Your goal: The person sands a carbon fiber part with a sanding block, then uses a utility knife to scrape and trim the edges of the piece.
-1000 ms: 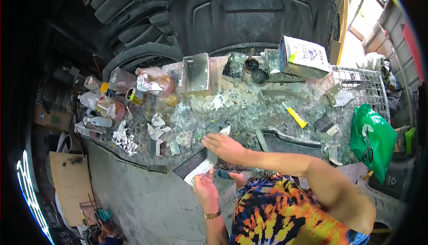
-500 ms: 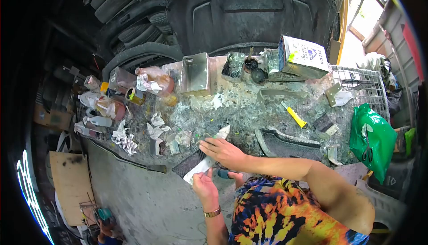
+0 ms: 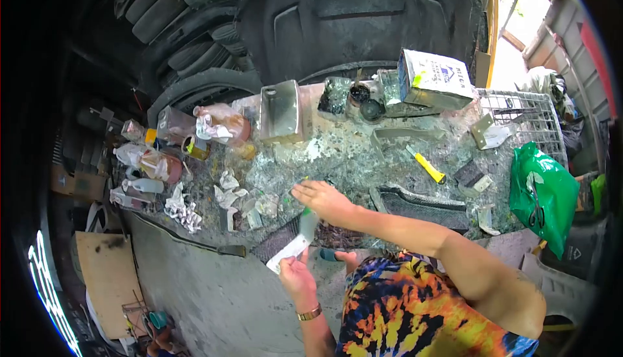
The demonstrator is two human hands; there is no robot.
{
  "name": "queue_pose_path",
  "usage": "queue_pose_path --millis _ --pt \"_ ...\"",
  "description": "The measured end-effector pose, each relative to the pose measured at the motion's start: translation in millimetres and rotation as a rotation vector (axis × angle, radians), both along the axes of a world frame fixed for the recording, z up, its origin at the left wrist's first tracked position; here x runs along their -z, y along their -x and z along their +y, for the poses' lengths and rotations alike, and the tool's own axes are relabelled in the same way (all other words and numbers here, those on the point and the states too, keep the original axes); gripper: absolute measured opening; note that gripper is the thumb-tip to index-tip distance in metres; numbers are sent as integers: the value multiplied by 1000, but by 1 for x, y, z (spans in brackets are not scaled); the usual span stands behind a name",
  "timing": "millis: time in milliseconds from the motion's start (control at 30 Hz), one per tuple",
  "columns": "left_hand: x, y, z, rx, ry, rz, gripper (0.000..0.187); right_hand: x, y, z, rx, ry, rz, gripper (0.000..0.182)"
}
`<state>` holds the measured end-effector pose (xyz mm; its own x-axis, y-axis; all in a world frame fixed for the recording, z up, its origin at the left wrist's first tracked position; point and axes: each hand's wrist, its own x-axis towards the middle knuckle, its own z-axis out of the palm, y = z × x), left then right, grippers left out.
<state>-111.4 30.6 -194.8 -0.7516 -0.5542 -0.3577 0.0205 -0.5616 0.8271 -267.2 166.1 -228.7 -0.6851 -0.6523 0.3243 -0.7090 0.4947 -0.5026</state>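
My left hand point(image 3: 298, 279) is closed on the near end of a pale strip-shaped part point(image 3: 293, 246), thumb and fingers pinching it. The strip slants up and away, its near half white and its far half greyer. My right hand point(image 3: 326, 202) hovers palm down by the far end, fingers pressed together and pointing left. A bit of green shows just under its fingertips; what it holds, if anything, is hidden. Beneath the strip lies a dark woven sheet point(image 3: 265, 249) at the bench's front edge.
On the stained workbench point(image 3: 337, 156) are a yellow-handled knife point(image 3: 429, 169), a metal tray point(image 3: 280, 113), crumpled white wipes point(image 3: 180, 209) and a black moulded part point(image 3: 422, 208). A green bag point(image 3: 544, 195) with scissors point(image 3: 536, 209) hangs at right. Another person's arm point(image 3: 159, 341) shows at lower left.
My right hand has shifted slightly upward, uncovering more of the strip's far half. The white end that stuck out beyond its fingers no longer shows there. My left hand keeps its pinch.
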Motion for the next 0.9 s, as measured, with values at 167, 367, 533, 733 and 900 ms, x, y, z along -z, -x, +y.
queue_pose_path --millis 167,367,533,733,900 --pt "12 -5 -13 -27 -23 -43 11 -18 -11 16 3 31 13 58" --pt "2 1 -10 8 -29 -93 12 23 -55 1 -147 148 108 55" --pt "5 -1 -11 11 -24 -41 17 8 -77 -3 -145 211 112 49" --pt "16 -10 -13 24 -7 2 18 9 -68 -4 -55 71 -1 56" --pt "8 -17 -6 33 3 -26 17 17 -18 9 -22 -121 -55 55"
